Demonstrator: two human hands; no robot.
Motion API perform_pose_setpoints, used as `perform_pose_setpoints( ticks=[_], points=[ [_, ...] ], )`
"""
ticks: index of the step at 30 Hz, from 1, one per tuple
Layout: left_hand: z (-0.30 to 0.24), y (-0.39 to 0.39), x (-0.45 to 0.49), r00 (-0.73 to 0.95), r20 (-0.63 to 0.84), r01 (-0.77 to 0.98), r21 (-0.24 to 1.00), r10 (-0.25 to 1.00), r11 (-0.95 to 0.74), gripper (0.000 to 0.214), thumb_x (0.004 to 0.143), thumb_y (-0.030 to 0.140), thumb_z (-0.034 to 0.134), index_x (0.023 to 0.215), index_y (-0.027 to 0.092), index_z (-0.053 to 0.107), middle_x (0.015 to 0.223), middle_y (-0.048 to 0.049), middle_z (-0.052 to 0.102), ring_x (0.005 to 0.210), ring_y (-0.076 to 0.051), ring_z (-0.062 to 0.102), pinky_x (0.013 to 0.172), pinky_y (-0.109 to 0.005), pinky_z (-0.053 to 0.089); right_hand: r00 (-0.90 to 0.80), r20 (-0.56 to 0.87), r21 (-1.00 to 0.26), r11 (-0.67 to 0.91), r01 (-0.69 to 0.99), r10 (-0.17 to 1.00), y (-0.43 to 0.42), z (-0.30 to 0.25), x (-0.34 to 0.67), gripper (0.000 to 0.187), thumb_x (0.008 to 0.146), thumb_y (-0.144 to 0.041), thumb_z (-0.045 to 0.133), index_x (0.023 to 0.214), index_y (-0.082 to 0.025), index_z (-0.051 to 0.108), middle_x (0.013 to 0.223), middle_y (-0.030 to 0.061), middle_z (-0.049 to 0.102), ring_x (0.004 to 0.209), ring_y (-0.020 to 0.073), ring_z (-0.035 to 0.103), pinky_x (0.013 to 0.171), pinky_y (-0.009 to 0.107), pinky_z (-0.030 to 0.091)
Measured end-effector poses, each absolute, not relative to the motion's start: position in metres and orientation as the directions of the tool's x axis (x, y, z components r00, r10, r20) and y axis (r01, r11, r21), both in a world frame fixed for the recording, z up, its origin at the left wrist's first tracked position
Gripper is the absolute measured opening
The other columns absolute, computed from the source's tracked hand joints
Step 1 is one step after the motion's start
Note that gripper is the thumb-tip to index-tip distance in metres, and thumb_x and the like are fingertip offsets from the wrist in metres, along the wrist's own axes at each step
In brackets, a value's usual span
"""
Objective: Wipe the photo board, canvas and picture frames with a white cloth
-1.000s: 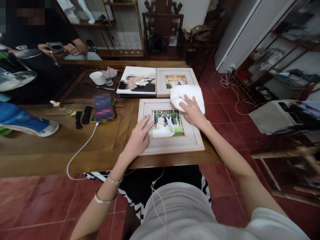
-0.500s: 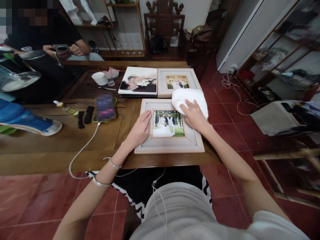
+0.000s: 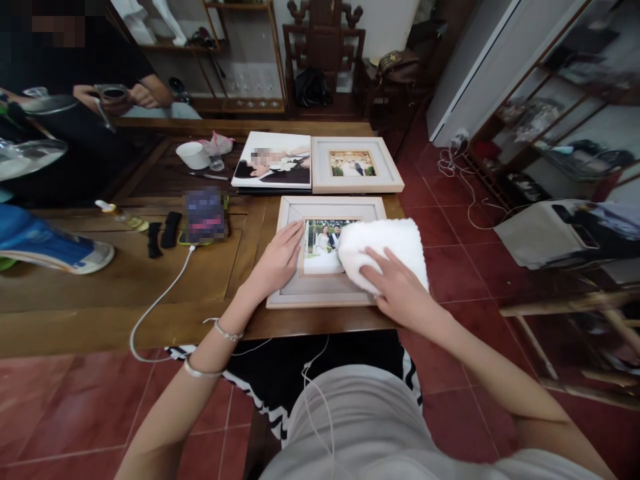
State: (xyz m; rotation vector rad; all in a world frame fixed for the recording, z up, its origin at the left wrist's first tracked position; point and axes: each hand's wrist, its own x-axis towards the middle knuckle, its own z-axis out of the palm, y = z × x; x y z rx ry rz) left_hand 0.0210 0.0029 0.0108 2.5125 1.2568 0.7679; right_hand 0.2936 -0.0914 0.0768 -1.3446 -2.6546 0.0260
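A pale wooden picture frame [image 3: 320, 291] with a photo of a couple lies flat near the table's front edge. My left hand [image 3: 278, 259] rests on its left side, fingers stretched out flat, the tips beside the photo's edge. Under my right hand [image 3: 401, 288] is a white fluffy cloth [image 3: 385, 237], pressed against the frame's right part with the fingers partly curled on it. That cloth covers the right of the photo and hangs past the frame's right edge. Behind lie a second framed photo [image 3: 393, 175] and a photo album [image 3: 275, 177] side by side.
On the wooden table [image 3: 200, 293] at left are a phone [image 3: 205, 215] with a charging cable, black bands [image 3: 171, 230], a dropper bottle [image 3: 125, 217], a white cup [image 3: 193, 155] and a blue packet [image 3: 50, 237]. Across the table, a person's hands [image 3: 145, 93] hold a camera [image 3: 113, 93].
My right hand has moved the white cloth towards me, from the frame's upper right corner down over its right side and part of the photo. My left hand stays on the frame.
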Motion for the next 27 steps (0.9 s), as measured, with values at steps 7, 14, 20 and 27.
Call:
perform_pose_setpoints(
  ticks=[7, 14, 20, 27],
  points=[
    [0.010, 0.002, 0.020, 0.482, 0.352, 0.664, 0.451, 0.802, -0.597, 0.049, 0.100, 0.026, 0.030, 0.142, 0.006, 0.045, 0.149, -0.0181, 0.045, 0.141, -0.026, 0.039, 0.119, -0.047, 0.030, -0.391, 0.269, -0.074, 0.423, 0.903, 0.880, 0.030, 0.062, 0.298, 0.050, 0.082, -0.006, 0.046, 0.132, -0.008, 0.051, 0.137, 0.0250, 0.054, 0.140, 0.0372, 0.037, 0.111, 0.061, 0.030],
    [0.008, -0.001, 0.021, 0.430, 0.354, 0.671, 0.490, 0.831, -0.556, 0.047, 0.100, 0.027, 0.033, 0.139, 0.007, 0.048, 0.148, -0.0177, 0.046, 0.140, -0.026, 0.040, 0.118, -0.048, 0.031, -0.491, 0.161, -0.002, 0.498, 0.867, 0.856, 0.027, 0.060, 0.292, 0.052, 0.074, 0.002, 0.043, 0.121, -0.013, 0.060, 0.146, 0.0160, 0.049, 0.143, 0.0414, 0.028, 0.109, 0.074, 0.020],
    [0.004, -0.001, 0.020, 0.392, 0.316, 0.675, 0.539, 0.864, -0.503, 0.045, 0.099, 0.028, 0.035, 0.139, 0.013, 0.049, 0.148, -0.0149, 0.047, 0.140, -0.027, 0.040, 0.116, -0.052, 0.034, -0.669, -0.003, -0.094, 0.666, 0.740, 0.744, -0.070, 0.083, 0.294, 0.048, 0.071, 0.003, 0.045, 0.112, -0.014, 0.064, 0.145, 0.0134, 0.051, 0.143, 0.0386, 0.030, 0.112, 0.072, 0.018],
    [0.008, 0.001, 0.018, 0.418, 0.316, 0.663, 0.535, 0.852, -0.524, 0.047, 0.099, 0.031, 0.035, 0.138, 0.009, 0.051, 0.148, -0.0171, 0.047, 0.140, -0.027, 0.040, 0.117, -0.050, 0.033, -0.721, 0.005, -0.276, 0.694, 0.665, 0.693, -0.114, 0.090, 0.294, 0.051, 0.068, -0.001, 0.050, 0.115, -0.017, 0.064, 0.147, 0.0132, 0.050, 0.144, 0.0285, 0.033, 0.117, 0.061, 0.022]
  ],
)
